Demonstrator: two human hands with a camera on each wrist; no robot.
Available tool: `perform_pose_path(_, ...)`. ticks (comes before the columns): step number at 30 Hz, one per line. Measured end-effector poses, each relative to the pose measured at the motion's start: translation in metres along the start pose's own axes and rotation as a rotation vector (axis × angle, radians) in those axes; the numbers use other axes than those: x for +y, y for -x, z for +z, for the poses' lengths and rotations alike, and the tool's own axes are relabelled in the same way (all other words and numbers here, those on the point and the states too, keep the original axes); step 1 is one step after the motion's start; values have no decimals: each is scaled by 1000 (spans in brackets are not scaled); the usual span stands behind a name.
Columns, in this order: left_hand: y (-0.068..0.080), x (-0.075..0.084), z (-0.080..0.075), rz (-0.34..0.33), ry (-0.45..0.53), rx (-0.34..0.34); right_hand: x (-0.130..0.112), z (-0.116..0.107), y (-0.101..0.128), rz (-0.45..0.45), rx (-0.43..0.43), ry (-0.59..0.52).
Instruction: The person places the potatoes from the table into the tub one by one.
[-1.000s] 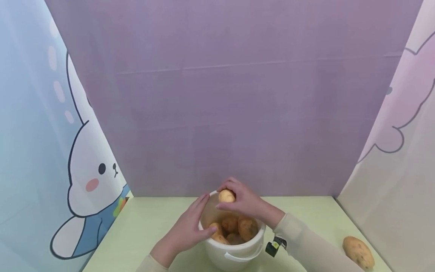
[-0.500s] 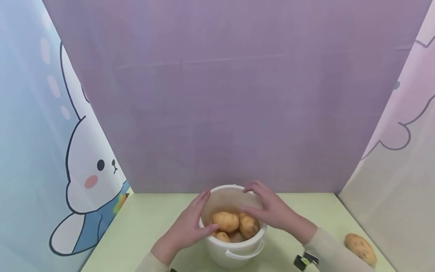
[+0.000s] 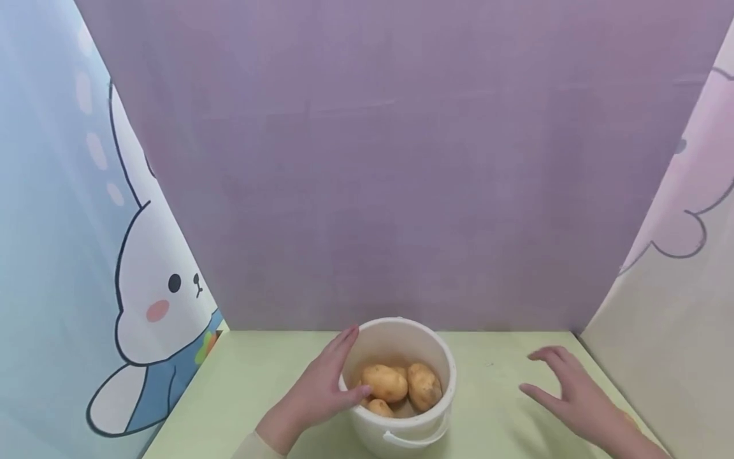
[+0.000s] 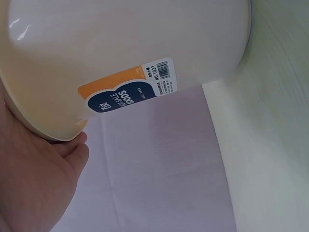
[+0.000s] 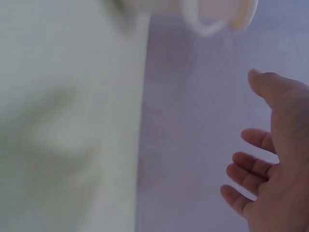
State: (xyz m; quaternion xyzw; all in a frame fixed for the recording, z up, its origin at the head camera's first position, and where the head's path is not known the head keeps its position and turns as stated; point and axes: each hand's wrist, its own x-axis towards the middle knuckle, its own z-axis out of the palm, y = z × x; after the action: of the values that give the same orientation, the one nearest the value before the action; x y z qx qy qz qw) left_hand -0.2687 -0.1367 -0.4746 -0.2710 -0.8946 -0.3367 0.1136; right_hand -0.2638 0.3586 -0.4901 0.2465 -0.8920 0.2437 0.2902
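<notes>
A white plastic bucket stands on the table with several potatoes inside. My left hand grips its left rim, the thumb reaching over the inner side near a potato. In the left wrist view, the fingers of that hand bend at the rim, beside a wall bearing an orange and blue label. Well to the right of the bucket, my right hand is in the air, thumb and fingers spread apart and holding nothing. Another potato is mostly hidden behind the right wrist.
The pale green table meets a purple backdrop just behind the bucket. Printed curtains border both sides. The bucket's white handle hangs down at the front.
My right hand let a potato go into the bucket, then moved right, away from the rim, over beside the lone potato. My left hand has stayed on the bucket.
</notes>
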Motion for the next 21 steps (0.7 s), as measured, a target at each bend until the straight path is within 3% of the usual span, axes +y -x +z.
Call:
perform_pose_path(4,2,0,2,6,-6,15,40,-6,32,98,-13,114)
perform_pose_path(8,3,1,3,-15,-2,8,70,-10,59,167,-54,159)
perform_pose_path(16,2,2,2,-15,5,17,97,-5,84,247,-132,197)
perform_pose_path(21,3,2,2,-30,13,5,113,-11,94,426,-283,248)
